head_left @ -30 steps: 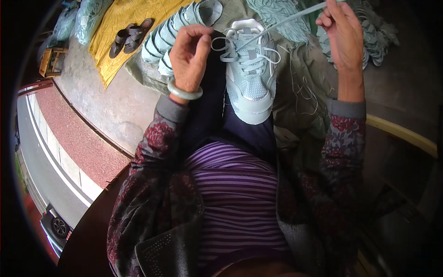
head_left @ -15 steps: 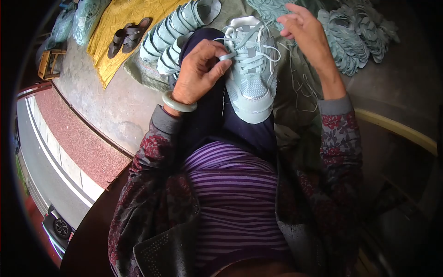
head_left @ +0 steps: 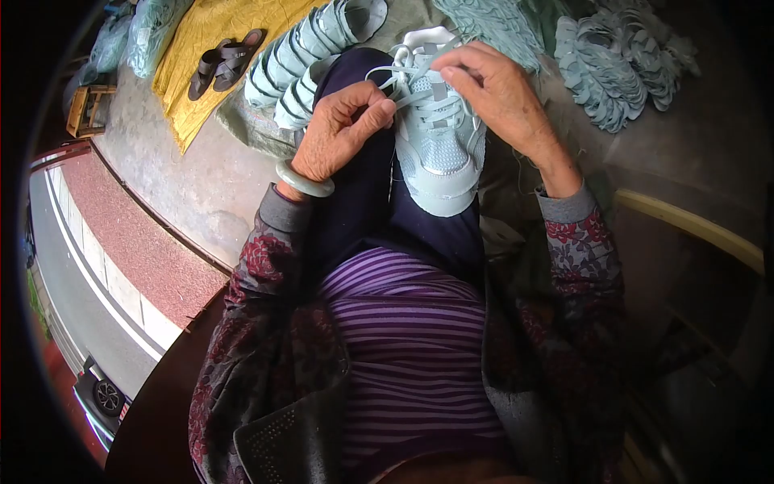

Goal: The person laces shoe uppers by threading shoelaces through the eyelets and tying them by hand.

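Observation:
A pale blue shoe [head_left: 439,153] rests on my knees with its toe toward me. Its lace [head_left: 419,97] runs across the upper part, with loops at the left side. My left hand [head_left: 343,129], with a pale bangle at the wrist, is closed in a pinch on the lace at the shoe's left edge. Above the shoe's laced part, my right hand [head_left: 500,97] has thumb and forefinger bent together near the tongue opening. What its fingertips hold is too small to make out.
Stacked pale blue shoe pieces [head_left: 290,64] lie beyond my left hand, with more bundles [head_left: 617,68] at the upper right. Dark sandals [head_left: 230,63] sit near a yellow cloth [head_left: 181,81]. A small wooden stool [head_left: 89,111] stands at the far left.
My right hand first let go of the raised lace end, then came down and left to the shoe. My left hand moved to the shoe's left side and pinched the lace.

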Action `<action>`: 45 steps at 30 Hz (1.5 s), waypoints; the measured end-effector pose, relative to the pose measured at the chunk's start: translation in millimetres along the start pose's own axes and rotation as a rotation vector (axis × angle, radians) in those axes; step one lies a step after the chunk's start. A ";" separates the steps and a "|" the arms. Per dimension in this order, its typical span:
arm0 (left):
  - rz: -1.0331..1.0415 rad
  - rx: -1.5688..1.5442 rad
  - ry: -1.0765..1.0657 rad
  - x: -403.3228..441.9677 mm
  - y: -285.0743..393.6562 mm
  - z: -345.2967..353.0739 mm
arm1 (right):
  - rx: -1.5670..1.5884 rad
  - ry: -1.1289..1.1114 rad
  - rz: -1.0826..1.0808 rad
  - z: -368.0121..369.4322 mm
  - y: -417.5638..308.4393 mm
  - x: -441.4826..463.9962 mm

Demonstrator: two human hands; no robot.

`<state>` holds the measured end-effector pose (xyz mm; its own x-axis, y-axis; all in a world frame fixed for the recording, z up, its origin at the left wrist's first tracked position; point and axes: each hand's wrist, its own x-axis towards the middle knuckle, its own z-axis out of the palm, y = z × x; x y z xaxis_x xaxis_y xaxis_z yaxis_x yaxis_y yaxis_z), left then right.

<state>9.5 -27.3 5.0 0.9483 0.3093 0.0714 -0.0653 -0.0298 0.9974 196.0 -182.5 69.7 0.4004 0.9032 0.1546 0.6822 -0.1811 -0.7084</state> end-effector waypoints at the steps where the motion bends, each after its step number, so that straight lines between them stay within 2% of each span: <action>1: -0.054 0.060 -0.017 -3.3 3.5 1.1 | -0.021 -0.023 -0.003 1.6 -0.8 -1.9; 3: -0.056 0.136 0.003 -7.9 12.0 2.2 | -0.042 -0.047 -0.004 2.0 -0.1 -1.8; 5: -0.279 0.089 -0.139 -10.9 22.9 -0.6 | -0.048 -0.017 -0.056 1.6 0.9 -0.7; 7: -0.305 0.045 -0.217 -12.3 30.2 -8.5 | -0.074 -0.010 -0.078 2.3 -1.3 -0.6; 9: -0.056 0.192 -0.318 -14.1 35.1 -12.5 | -0.099 -0.004 -0.099 5.3 -2.4 -2.0; 10: 0.130 0.224 -0.295 -11.2 38.1 -11.7 | -0.120 0.004 -0.156 7.4 -2.1 -3.1; 11: 0.129 0.225 -0.295 -10.1 36.2 -12.4 | -0.141 0.012 -0.214 9.2 -2.6 -4.1; 13: 0.297 0.333 -0.253 -7.9 32.5 -15.3 | -0.234 0.005 -0.281 8.4 -11.3 -6.6; 15: 0.288 0.435 -0.282 -6.2 35.4 -20.8 | -0.330 -0.004 -0.342 9.2 -17.7 -10.8; 17: 0.278 0.535 -0.315 -6.6 44.1 -21.3 | -0.318 -0.119 -0.352 15.3 -22.1 -16.1; 19: -0.246 0.276 -0.346 -12.1 56.2 -19.3 | -0.320 -0.142 -0.380 21.5 -23.4 -20.7; 21: -0.239 0.235 -0.378 -13.4 52.3 -19.8 | -0.306 -0.150 -0.428 23.1 -28.9 -24.3; 24: 0.150 0.335 -0.415 -13.3 48.4 -18.1 | -0.247 -0.168 -0.454 29.4 -40.4 -33.7; 27: 0.276 0.440 -0.326 -10.5 38.4 -17.3 | -0.200 -0.223 -0.452 29.4 -47.5 -38.2; 28: 0.320 0.574 -0.313 -10.0 36.6 -19.6 | -0.224 -0.246 -0.402 28.6 -46.1 -41.0; 29: 0.320 0.574 -0.315 -8.3 34.1 -20.2 | -0.246 -0.270 -0.350 27.6 -43.7 -43.2; 31: 0.354 0.843 -0.295 -5.2 29.4 -20.2 | -0.287 -0.233 -0.373 26.1 -41.5 -45.1; 37: 0.512 0.895 -0.223 6.2 13.4 -22.4 | -0.237 -0.206 -0.420 21.2 -42.8 -45.8; 39: 0.274 0.692 -0.356 -8.4 20.4 -21.9 | -0.201 -0.233 -0.376 18.3 -42.2 -50.9; 40: -0.051 0.389 -0.421 -18.6 27.5 -23.1 | -0.199 -0.233 -0.369 18.1 -41.7 -53.8; 41: -0.157 0.245 -0.468 -29.3 24.8 -26.0 | -0.208 -0.220 -0.373 18.9 -40.9 -56.7; 43: -0.256 0.122 -0.536 -40.1 43.6 -28.2 | -0.213 -0.209 -0.380 21.9 -42.8 -60.3; 45: -0.196 0.214 -0.583 -41.0 50.2 -33.0 | -0.141 -0.261 -0.370 27.2 -49.6 -59.6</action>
<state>-42.9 -10.1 52.4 0.9534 -0.2364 -0.1875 0.1318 -0.2328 0.9635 121.7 -216.8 77.0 -0.0398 0.9814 0.1876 0.8336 0.1361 -0.5353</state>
